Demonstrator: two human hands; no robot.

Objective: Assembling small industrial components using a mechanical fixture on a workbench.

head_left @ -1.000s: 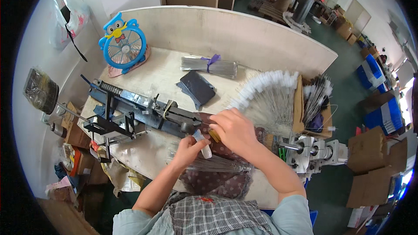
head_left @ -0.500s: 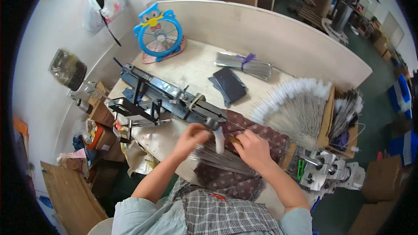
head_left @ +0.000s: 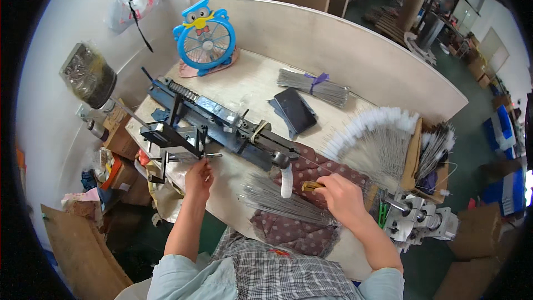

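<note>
Curved pale partition (head_left: 355, 44) behind workbench (head_left: 250, 83), green floor (head_left: 472, 150) beyond.

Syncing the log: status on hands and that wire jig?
Left hand on the crank handle of the blue jig. Right hand gripping a brass-coloured tool. Loose wires between hands.

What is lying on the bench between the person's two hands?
In the head view, a loose pile of thin grey wires lies fanned on the bench between the left hand and the right hand, partly over a dotted maroon cloth.
</note>
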